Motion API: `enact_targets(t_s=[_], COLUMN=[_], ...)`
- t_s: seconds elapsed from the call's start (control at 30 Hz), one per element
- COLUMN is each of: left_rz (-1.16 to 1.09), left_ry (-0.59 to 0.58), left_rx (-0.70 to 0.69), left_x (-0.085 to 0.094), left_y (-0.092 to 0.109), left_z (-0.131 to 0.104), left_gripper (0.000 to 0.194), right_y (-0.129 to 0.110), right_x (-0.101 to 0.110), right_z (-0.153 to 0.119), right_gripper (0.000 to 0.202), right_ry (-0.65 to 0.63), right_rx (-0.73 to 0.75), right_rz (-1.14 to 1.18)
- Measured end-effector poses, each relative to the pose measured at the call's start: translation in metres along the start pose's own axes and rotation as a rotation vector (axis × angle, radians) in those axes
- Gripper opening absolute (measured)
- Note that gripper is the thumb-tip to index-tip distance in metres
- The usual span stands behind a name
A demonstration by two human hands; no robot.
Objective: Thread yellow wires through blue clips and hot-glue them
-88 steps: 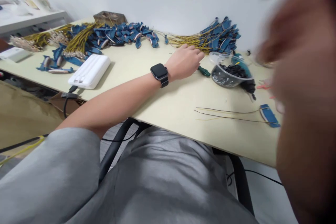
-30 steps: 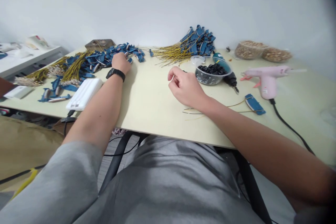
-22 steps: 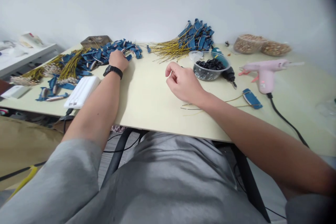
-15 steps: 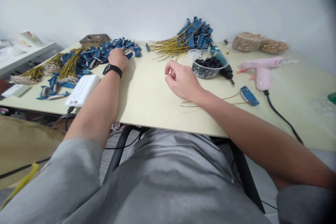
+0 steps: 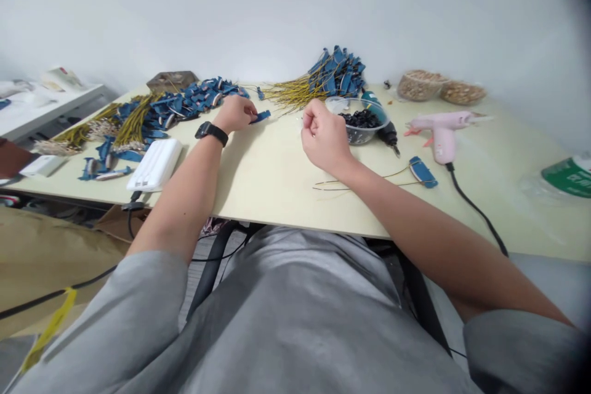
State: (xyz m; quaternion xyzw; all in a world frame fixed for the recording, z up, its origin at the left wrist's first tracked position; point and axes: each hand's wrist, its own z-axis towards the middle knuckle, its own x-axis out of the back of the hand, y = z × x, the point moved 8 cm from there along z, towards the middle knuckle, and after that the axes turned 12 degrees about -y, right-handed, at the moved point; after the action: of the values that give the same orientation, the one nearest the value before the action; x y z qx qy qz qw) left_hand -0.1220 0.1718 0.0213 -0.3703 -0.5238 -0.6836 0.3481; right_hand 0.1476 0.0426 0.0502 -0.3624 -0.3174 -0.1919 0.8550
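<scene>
My left hand, with a black watch on the wrist, pinches a small blue strip-like piece just above the table. To its left lies a heap of similar blue pieces, some showing pale wooden-looking edges. My right hand is closed, fingers curled and thumb against them; whatever they hold is hidden. It is beside a clear plastic bowl of small black pieces. Below my right forearm, one blue piece with two thin wires lies on the table.
A bundle of blue pieces on yellow wires lies at the back. On the right are a pink glue gun with its cord and bags of pale bits. A white power bank and yellow-stemmed bundles lie left.
My left hand has moved right, away from the blue heap, with a blue piece in its fingers. My right hand stays closed near the bowl. The view has turned slightly right.
</scene>
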Motion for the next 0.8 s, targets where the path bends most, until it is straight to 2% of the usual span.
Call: enact_targets(t_s=[0.1, 0.3, 0.5, 0.57, 0.63, 0.8], left_rz=[-0.019, -0.031, -0.092, -0.159, -0.206, -0.144], left_ry=[-0.072, -0.344, -0.454, -0.454, -0.406, -0.131], left_rx=[-0.071, -0.134, -0.203, -0.222, -0.229, -0.147], left_x=[-0.007, -0.032, -0.046, -0.05, -0.052, -0.042], left_y=[0.019, 0.05, 0.061, 0.059, 0.056, 0.048], left_z=[-0.002, -0.011, -0.018, -0.018, -0.018, -0.018], left_gripper=[0.004, 0.01, 0.018, 0.023, 0.023, 0.032], right_y=[0.004, 0.014, 0.021, 0.016, 0.01, -0.009], right_x=[0.002, 0.004, 0.003, 0.003, 0.004, 0.008], right_z=[0.002, 0.003, -0.005, -0.009, -0.013, -0.021], right_gripper=[0.036, 0.038, 0.033, 0.03, 0.027, 0.025], right_ry=[0.002, -0.017, -0.018, -0.017, -0.013, 0.009], right_rx=[-0.027, -0.083, -0.073, -0.031, 0.005, 0.093], right_rz=[0.015, 0.068, 0.14, 0.147, 0.135, 0.007])
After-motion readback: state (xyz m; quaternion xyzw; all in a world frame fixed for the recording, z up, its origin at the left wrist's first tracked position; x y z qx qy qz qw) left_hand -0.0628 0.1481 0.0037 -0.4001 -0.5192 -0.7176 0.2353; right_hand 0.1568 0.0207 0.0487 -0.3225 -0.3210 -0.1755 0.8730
